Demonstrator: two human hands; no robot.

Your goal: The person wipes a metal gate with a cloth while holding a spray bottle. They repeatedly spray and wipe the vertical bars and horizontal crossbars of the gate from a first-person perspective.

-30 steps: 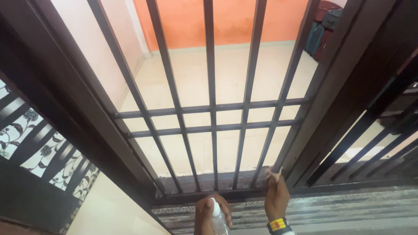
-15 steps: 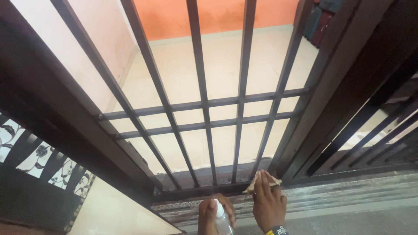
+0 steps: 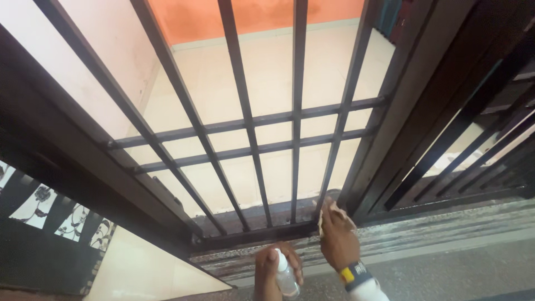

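Head view looked down through a dark metal gate (image 3: 245, 150) of upright bars, its bottom rail (image 3: 253, 234) sitting just above a grimy, streaked threshold (image 3: 434, 234), with a pale tiled floor (image 3: 267, 83) and an orange wall (image 3: 251, 14) beyond. Our right hand (image 3: 337, 242), with a yellow wristband (image 3: 351, 273), pressed a small beige cloth (image 3: 330, 214) against the foot of 1 bar, where it met the rail; the fingers were closed around the cloth. Our left hand (image 3: 273, 273) sat lower, near the picture's edge, fingers wrapped around a small clear spray bottle (image 3: 284, 276) with a white nozzle, held upright just beside the right wrist. We judged that the cloth could snag on the joint or slip through the bars, and that the bottle, so close, could be knocked.
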